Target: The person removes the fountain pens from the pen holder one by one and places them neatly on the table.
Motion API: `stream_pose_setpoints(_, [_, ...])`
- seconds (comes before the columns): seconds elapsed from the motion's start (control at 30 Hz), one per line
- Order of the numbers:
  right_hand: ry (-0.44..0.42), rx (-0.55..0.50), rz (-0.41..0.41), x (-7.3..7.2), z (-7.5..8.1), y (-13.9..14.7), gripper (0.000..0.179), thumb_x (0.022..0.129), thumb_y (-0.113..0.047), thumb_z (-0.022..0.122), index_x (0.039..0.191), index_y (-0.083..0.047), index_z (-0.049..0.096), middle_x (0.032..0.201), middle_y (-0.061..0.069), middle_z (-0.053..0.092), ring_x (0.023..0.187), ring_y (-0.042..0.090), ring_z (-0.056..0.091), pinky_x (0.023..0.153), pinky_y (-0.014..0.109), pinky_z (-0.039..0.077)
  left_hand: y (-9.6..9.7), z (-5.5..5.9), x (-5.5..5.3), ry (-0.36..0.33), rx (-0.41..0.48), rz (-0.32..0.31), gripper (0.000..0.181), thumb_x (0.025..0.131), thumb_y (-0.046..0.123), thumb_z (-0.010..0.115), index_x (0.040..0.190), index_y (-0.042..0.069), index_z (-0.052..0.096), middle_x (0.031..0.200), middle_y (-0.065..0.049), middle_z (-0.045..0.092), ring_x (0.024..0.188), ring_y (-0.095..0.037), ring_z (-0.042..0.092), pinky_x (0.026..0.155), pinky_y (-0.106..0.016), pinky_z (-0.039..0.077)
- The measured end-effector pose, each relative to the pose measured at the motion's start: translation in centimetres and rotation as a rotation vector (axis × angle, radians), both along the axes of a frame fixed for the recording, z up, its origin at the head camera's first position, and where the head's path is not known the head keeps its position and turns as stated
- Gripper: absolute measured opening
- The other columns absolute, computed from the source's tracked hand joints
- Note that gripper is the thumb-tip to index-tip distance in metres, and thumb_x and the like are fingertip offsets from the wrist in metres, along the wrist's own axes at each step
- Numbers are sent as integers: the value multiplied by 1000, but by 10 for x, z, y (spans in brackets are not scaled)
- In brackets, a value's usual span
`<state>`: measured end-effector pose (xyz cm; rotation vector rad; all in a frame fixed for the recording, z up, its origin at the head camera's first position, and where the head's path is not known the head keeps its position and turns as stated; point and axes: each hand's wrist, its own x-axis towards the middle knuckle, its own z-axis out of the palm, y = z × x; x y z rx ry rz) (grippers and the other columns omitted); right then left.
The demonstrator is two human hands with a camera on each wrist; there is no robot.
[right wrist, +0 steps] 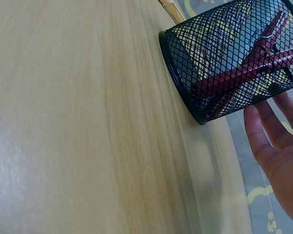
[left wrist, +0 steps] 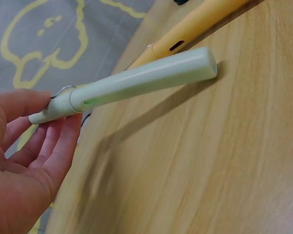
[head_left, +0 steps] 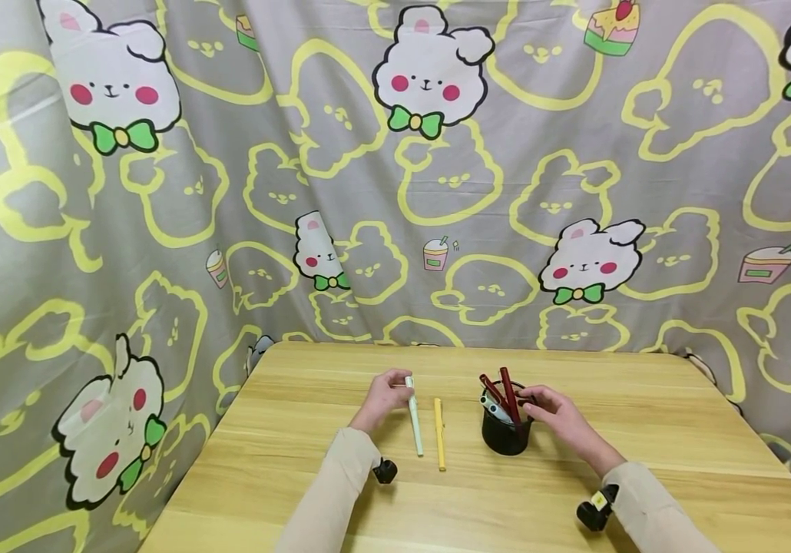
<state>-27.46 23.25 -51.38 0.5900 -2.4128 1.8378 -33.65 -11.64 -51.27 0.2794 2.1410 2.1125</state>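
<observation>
My left hand [head_left: 386, 395] pinches a pale mint-green pen [left wrist: 146, 80] near its clip end, thumb on one side and fingers on the other. In the left wrist view the pen's far end is raised off the wood, with its shadow below. Right of it lies a yellow pen [head_left: 440, 438] on the table. A black mesh pen holder [head_left: 504, 439] stands upright farther right, with dark red pens [head_left: 510, 395] and pale, light-coloured pens [head_left: 494, 409] inside. Against the holder's right side rest the loosely extended fingers of my right hand [head_left: 561, 418].
The wooden table [head_left: 264, 461] ends at a back edge close to a grey curtain [head_left: 437, 192] printed with rabbits and yellow outlines. Black wrist cameras [head_left: 385, 471] are strapped at both sleeves, close above the tabletop.
</observation>
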Motion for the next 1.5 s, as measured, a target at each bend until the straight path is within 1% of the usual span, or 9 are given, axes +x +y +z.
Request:
stream_pose_setpoints(0.1, [0,-2,1,1,1,0,29,95,-6,56,120,8,54,116,28,56,100,6,56,79,18,47,2,-4,-1,-16,-12,3,50,79,-12,62,127,-15,46,115,-30,53,85,-20,61,75,-35,56])
stream_pose_setpoints(0.27, [-6,-3,-4,1,0,0,29,95,-6,57,119,9,54,116,28,56,99,6,56,79,18,48,4,-7,2,-26,-39,-20,52,77,-15,64,127,-13,47,117,-29,53,88,-22,62,75,-35,56])
stream_pose_setpoints(0.5, [-18,-4,-8,2,0,-1,30,95,-8,57,120,9,54,117,28,56,98,4,56,79,20,49,3,-14,5,-59,-61,-100,56,78,-14,66,130,-11,46,122,-28,50,92,-23,61,76,-33,55])
stream_pose_setpoints(0.6, [-14,-6,-3,3,1,-1,30,95,-9,57,120,8,54,117,28,56,99,7,57,79,20,49,3,-10,9,-35,-89,-120,54,80,-13,66,130,-13,45,122,-30,50,93,-24,61,77,-33,55])
stream_pose_setpoints(0.77, [-2,-13,3,3,0,-1,30,94,-9,58,119,9,54,116,29,55,98,6,57,79,20,49,3,0,18,37,-192,-111,49,81,-11,65,126,-15,47,116,-31,53,95,-28,59,78,-42,54])
stream_pose_setpoints(0.87, [3,-19,1,3,-1,-1,30,94,-9,58,118,9,54,114,28,56,97,5,57,78,20,49,2,-5,15,56,-246,-100,47,82,-8,67,125,-13,50,111,-27,58,94,-27,59,78,-42,53])
stream_pose_setpoints(1.03, [1,-12,-8,2,0,-1,31,95,-12,58,118,9,54,114,27,57,97,3,57,79,19,49,2,-15,6,61,-294,-96,46,82,-2,69,125,-9,52,106,-19,62,91,-23,59,75,-34,53])
stream_pose_setpoints(1.27, [-11,-3,-8,3,4,-2,32,95,-12,57,119,8,54,116,27,56,99,5,56,80,19,48,3,-13,5,64,-345,-125,44,83,1,69,123,-9,53,106,-16,62,92,-23,59,74,-31,52])
stream_pose_setpoints(1.5, [-7,-21,6,4,4,-3,31,95,-8,57,120,9,53,116,29,55,98,6,57,78,21,49,5,-12,4,78,-430,-119,43,83,3,70,122,-8,55,108,-15,62,97,-25,58,78,-33,50])
